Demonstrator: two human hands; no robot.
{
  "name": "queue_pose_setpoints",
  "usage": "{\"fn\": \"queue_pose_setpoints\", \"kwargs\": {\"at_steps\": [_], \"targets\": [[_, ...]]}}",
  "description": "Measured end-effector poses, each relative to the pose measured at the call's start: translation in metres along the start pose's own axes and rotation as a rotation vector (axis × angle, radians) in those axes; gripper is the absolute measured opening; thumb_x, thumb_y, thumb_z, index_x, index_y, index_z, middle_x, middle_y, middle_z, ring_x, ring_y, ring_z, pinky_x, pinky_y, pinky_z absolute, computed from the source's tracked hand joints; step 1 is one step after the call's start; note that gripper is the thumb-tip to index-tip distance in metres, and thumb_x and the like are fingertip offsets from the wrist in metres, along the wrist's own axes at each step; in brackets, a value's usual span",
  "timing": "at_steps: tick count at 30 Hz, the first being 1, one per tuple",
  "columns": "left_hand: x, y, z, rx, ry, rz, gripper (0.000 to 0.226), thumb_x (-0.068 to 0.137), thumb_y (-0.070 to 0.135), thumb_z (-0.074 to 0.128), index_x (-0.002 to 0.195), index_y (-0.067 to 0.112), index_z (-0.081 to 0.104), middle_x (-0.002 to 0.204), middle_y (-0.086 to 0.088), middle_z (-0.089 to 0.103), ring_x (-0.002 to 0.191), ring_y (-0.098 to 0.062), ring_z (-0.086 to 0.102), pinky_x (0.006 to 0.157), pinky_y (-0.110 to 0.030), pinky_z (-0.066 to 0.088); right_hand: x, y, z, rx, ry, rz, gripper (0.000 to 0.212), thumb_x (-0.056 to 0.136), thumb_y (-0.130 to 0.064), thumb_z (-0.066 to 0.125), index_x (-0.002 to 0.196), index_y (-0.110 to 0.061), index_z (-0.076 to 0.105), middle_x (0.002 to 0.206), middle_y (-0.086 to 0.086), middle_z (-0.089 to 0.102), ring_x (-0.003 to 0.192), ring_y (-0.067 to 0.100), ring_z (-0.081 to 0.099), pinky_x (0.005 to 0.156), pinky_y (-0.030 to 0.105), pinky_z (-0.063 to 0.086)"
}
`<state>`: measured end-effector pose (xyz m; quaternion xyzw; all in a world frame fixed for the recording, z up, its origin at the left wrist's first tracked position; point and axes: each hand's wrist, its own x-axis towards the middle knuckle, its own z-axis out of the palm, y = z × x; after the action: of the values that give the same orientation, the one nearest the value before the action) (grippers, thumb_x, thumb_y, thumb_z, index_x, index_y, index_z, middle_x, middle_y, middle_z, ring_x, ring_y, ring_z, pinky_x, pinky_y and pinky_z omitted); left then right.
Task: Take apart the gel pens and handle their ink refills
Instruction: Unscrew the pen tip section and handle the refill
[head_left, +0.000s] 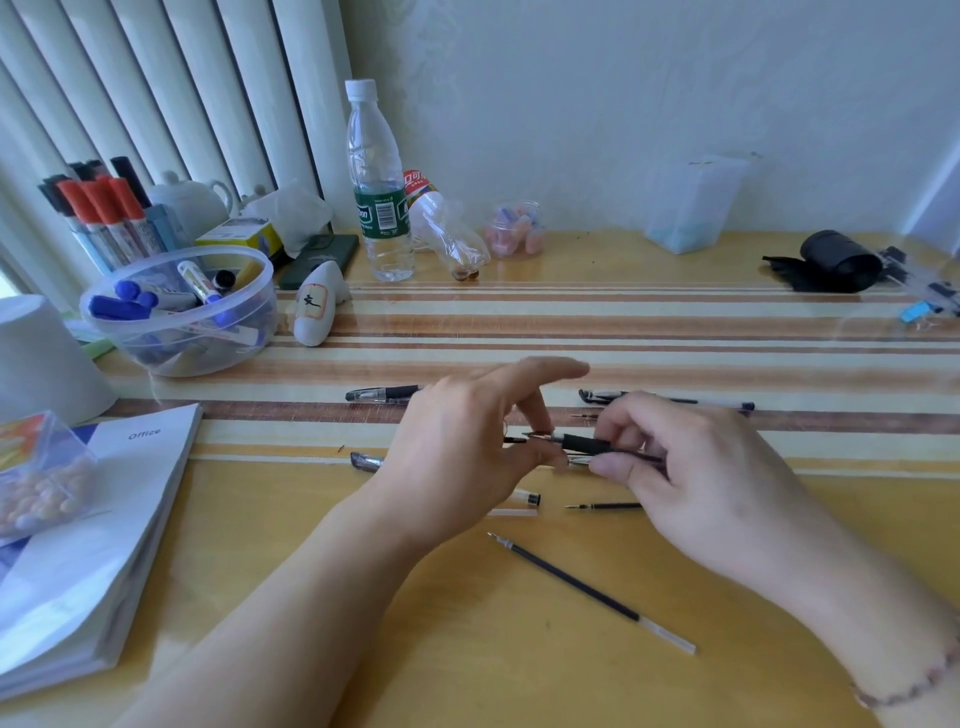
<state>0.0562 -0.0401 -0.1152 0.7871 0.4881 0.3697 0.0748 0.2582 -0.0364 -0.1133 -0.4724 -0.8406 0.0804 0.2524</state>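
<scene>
Both hands meet over the middle of the bench (519, 649), working one gel pen between them. The left hand (467, 447) pinches the tip end with thumb and bent fingers while its forefinger sticks out straight, clear of the work. The right hand (691, 467) is closed on the black rubber grip section (587, 444) and the thin dark refill running back under its fingers. Holding each end apart like this looks meant for twisting or pulling the front piece off the refill. Loose parts lie close by, probably so they stay within reach: a long refill (587, 590) lies slantwise just in front of the wrists, a shorter refill (605, 505) sits beside the right hand, and a clear barrel piece (527, 499) lies next to the left hand. Two pens wait further back, one (382, 394) behind the left hand and one (670, 399) behind the right. A capped end (366, 461) shows left of the left hand.
</scene>
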Motion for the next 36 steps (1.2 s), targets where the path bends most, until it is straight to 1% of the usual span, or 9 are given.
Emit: {"fn": "queue_pose_setpoints", "kwargs": {"at_steps": [4, 9, 13, 17, 20, 24, 28, 31, 36], "targets": [[0.000, -0.002, 0.000, 0.029, -0.024, 0.079, 0.056, 0.068, 0.029, 0.083, 0.119, 0.037, 0.060, 0.077, 0.023, 0.059, 0.070, 0.016, 0.045, 0.062, -0.027, 0.049, 0.000, 0.000, 0.000, 0.019, -0.017, -0.004, 0.031, 0.088, -0.057, 0.040, 0.071, -0.035, 0.054, 0.053, -0.010, 0.059, 0.046, 0.010, 0.051, 0.046, 0.028, 0.044], [-0.001, -0.005, -0.001, 0.040, -0.026, 0.046, 0.055, 0.068, 0.030, 0.083, 0.117, 0.039, 0.060, 0.078, 0.021, 0.062, 0.070, 0.014, 0.047, 0.062, -0.026, 0.047, 0.000, 0.000, 0.002, 0.134, -0.077, 0.061, 0.014, 0.082, -0.045, 0.065, 0.085, -0.034, 0.057, 0.068, -0.013, 0.060, 0.059, 0.004, 0.054, 0.051, 0.025, 0.043], [-0.001, -0.006, 0.000, 0.055, -0.030, 0.044, 0.051, 0.069, 0.032, 0.083, 0.115, 0.038, 0.062, 0.079, 0.020, 0.064, 0.071, 0.010, 0.049, 0.064, -0.025, 0.047, 0.000, -0.004, 0.000, 0.088, -0.096, 0.047, 0.033, 0.082, -0.064, 0.039, 0.085, -0.037, 0.060, 0.062, -0.009, 0.065, 0.051, 0.006, 0.055, 0.047, 0.027, 0.042], [0.000, -0.008, -0.001, 0.100, -0.083, 0.010, 0.043, 0.071, 0.045, 0.078, 0.111, 0.040, 0.062, 0.087, 0.022, 0.062, 0.077, 0.006, 0.054, 0.066, -0.032, 0.051, 0.001, -0.003, 0.001, -0.005, -0.109, 0.058, 0.023, 0.079, -0.051, 0.066, 0.091, -0.038, 0.051, 0.072, -0.013, 0.062, 0.063, -0.010, 0.049, 0.046, 0.020, 0.027], [0.001, -0.011, -0.002, 0.136, -0.086, -0.010, 0.035, 0.078, 0.062, 0.060, 0.102, 0.038, 0.069, 0.098, 0.022, 0.063, 0.085, -0.002, 0.062, 0.064, -0.034, 0.053, 0.001, 0.000, 0.001, -0.104, -0.054, 0.047, 0.018, 0.081, -0.049, 0.064, 0.090, -0.037, 0.053, 0.073, -0.017, 0.061, 0.069, -0.016, 0.048, 0.046, 0.017, 0.023], [0.000, -0.015, -0.002, 0.140, -0.112, -0.005, 0.029, 0.086, 0.054, 0.052, 0.090, 0.035, 0.074, 0.093, 0.019, 0.067, 0.081, -0.008, 0.064, 0.062, -0.036, 0.052, 0.002, -0.002, -0.001, -0.108, 0.028, 0.025, 0.017, 0.078, -0.046, 0.068, 0.087, -0.034, 0.062, 0.072, -0.021, 0.060, 0.075, -0.024, 0.046, 0.046, 0.016, 0.019], [0.000, -0.014, 0.003, 0.165, -0.125, -0.004, 0.022, 0.084, 0.046, 0.055, 0.083, 0.032, 0.072, 0.088, 0.018, 0.068, 0.075, -0.010, 0.062, 0.061, -0.037, 0.051, 0.001, -0.003, 0.000, -0.110, 0.063, 0.007, 0.013, 0.076, -0.041, 0.074, 0.082, -0.031, 0.068, 0.062, -0.024, 0.058, 0.047, -0.013, 0.043, 0.045, 0.013, 0.030], [0.000, -0.013, 0.005, 0.175, -0.117, 0.027, 0.016, 0.086, 0.039, 0.058, 0.082, 0.030, 0.070, 0.085, 0.016, 0.066, 0.072, -0.010, 0.059, 0.058, -0.037, 0.051, 0.000, 0.000, 0.001, -0.077, 0.047, 0.016, 0.008, 0.082, -0.039, 0.068, 0.079, -0.031, 0.069, 0.053, -0.024, 0.059, 0.050, -0.004, 0.051, 0.046, 0.021, 0.042], [0.001, -0.006, -0.004, 0.050, -0.084, -0.027, 0.018, 0.088, 0.044, 0.056, 0.096, 0.028, 0.061, 0.075, 0.010, 0.055, 0.065, -0.009, 0.050, 0.056, -0.028, 0.042, 0.001, 0.004, -0.001, -0.008, 0.055, 0.026, 0.020, 0.087, -0.047, 0.049, 0.082, -0.034, 0.064, 0.049, -0.019, 0.055, 0.052, 0.005, 0.054, 0.041, 0.016, 0.029]]}}
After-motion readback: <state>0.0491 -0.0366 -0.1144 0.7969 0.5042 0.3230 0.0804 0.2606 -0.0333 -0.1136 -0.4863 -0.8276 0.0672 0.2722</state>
